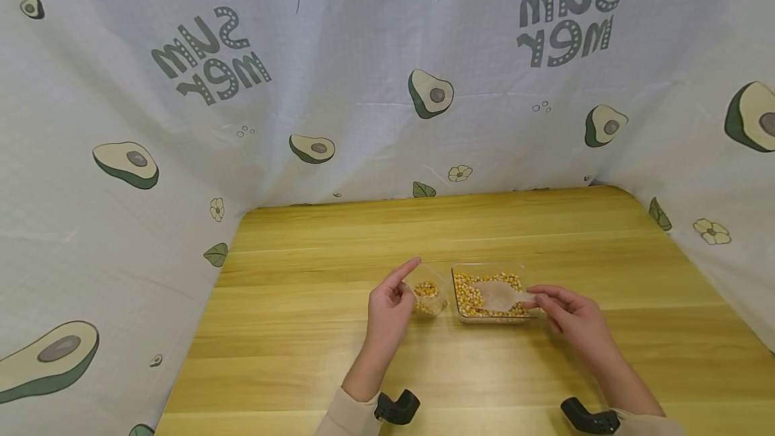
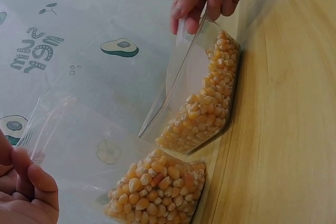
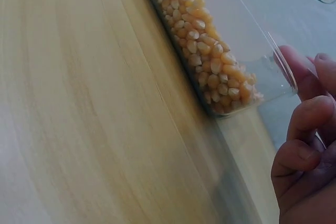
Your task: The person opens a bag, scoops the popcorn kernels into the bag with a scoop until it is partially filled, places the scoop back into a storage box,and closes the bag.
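Note:
My left hand [image 1: 389,311] pinches the upper edge of a clear plastic bag [image 2: 58,124], which stands on the table with yellow corn kernels [image 2: 157,187] in its bottom. Just right of the bag is a clear rectangular container [image 1: 493,319] of corn kernels [image 1: 466,295]. A whitish translucent scoop [image 1: 498,295] lies over the kernels inside it, and my right hand [image 1: 572,318] holds its handle at the container's right end. In the right wrist view, the container wall partly hides the fingertips [image 3: 291,64].
The wooden table [image 1: 315,261] reaches out on all sides of the bag and container. A pale curtain [image 1: 363,86] with avocado prints hangs behind and at both sides. Each wrist carries a black strap-on device [image 1: 397,408].

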`<state>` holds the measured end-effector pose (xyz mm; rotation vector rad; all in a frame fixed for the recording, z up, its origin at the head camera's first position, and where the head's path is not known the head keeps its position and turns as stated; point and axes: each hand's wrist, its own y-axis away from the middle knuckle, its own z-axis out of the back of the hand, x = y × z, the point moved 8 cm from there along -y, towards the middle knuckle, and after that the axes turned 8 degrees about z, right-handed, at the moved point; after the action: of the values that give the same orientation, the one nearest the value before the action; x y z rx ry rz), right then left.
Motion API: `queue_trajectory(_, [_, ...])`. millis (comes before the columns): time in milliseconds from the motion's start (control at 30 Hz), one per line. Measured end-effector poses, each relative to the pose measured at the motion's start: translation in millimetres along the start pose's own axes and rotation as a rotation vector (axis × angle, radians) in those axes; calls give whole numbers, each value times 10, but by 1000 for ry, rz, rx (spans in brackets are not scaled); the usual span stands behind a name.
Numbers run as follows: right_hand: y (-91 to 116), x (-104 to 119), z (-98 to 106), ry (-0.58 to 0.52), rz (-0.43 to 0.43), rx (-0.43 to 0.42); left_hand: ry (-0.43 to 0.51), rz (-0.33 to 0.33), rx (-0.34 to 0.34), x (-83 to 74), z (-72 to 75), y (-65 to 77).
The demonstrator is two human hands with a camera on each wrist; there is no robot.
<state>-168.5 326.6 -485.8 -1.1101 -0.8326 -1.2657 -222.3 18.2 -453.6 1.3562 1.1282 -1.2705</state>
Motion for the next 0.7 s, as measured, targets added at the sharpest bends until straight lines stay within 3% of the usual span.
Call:
queue_trajectory(400, [43,-63,-4,-101,-37,-32,-9,1,-3,-1,1,1])
queue_trajectory(700, [104,-125,-23,-271,-84,-105,-10,-5,6,6,2,-4])
